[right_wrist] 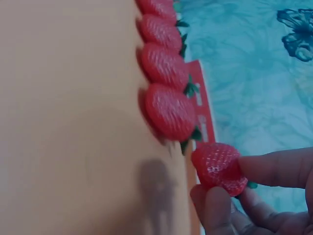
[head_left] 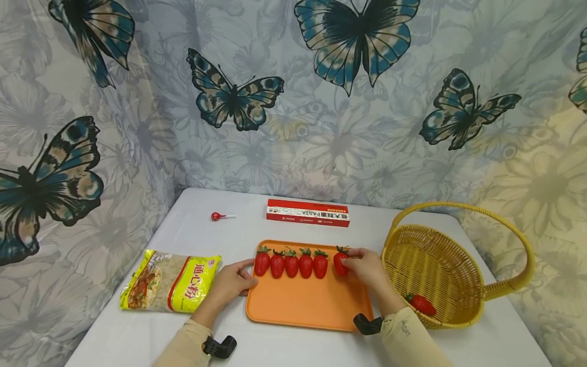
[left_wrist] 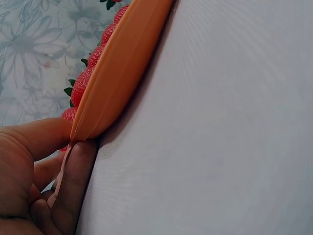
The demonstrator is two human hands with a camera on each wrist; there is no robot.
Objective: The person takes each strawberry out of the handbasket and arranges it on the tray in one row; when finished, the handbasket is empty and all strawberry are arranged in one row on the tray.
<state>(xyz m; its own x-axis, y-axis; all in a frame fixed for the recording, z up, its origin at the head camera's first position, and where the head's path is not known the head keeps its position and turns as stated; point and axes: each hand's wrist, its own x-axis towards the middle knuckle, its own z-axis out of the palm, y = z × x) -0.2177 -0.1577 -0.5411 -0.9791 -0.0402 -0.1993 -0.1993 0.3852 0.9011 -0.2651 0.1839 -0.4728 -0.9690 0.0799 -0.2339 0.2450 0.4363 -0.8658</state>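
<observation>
My right hand (head_left: 365,267) pinches a strawberry (right_wrist: 218,166) between thumb and fingers, over the far right part of an orange tray (head_left: 307,306). In the right wrist view its shadow falls on the tray. Several strawberries (head_left: 291,264) lie in a row along the tray's far edge, green leaves pointing away from me. A gap parts the held strawberry from the row's right end. My left hand (head_left: 234,279) grips the tray's left rim, thumb on top and fingers below, as the left wrist view shows.
On the right stands a yellow wicker basket (head_left: 437,270) with a tall handle and one strawberry (head_left: 421,304) inside. A yellow bag of pasta (head_left: 170,281) lies to the left. Behind the tray are a red pasta box (head_left: 308,212) and a red lollipop (head_left: 216,216).
</observation>
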